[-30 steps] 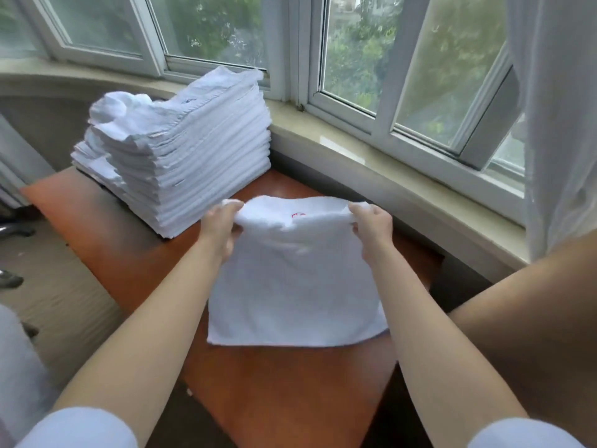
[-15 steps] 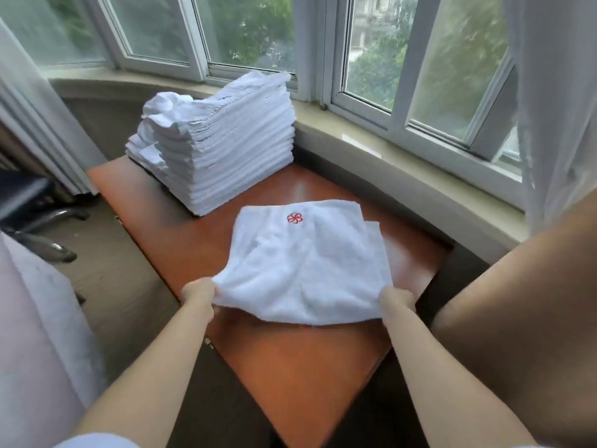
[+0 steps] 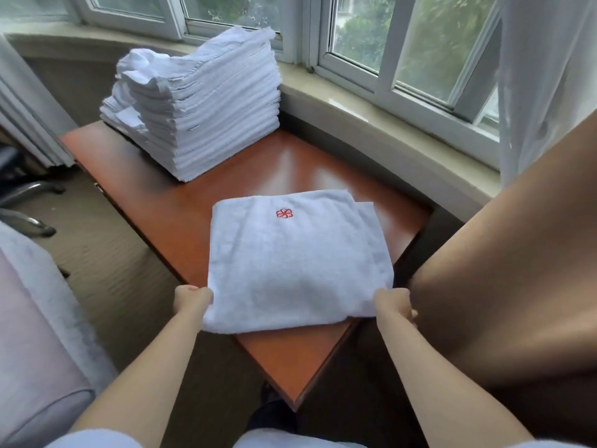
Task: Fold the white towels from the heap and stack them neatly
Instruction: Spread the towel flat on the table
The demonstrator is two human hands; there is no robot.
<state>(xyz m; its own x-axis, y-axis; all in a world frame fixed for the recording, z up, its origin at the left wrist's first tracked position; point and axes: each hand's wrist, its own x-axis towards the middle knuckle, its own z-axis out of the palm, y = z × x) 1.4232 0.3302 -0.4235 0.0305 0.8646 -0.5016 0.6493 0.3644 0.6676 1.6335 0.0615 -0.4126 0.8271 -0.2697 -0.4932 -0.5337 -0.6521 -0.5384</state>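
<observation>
Gripping the folded white towel with red emblem: left hand, right hand.

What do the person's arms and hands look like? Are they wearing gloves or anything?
No gloves. The left hand and right hand are both bare, and so are the forearms. Short white sleeves show only at the very bottom of the picture. I can't see any rings, watch or bracelets.

A glossy orange-brown table bears a tall stack of folded towels and one folded white towel
</observation>
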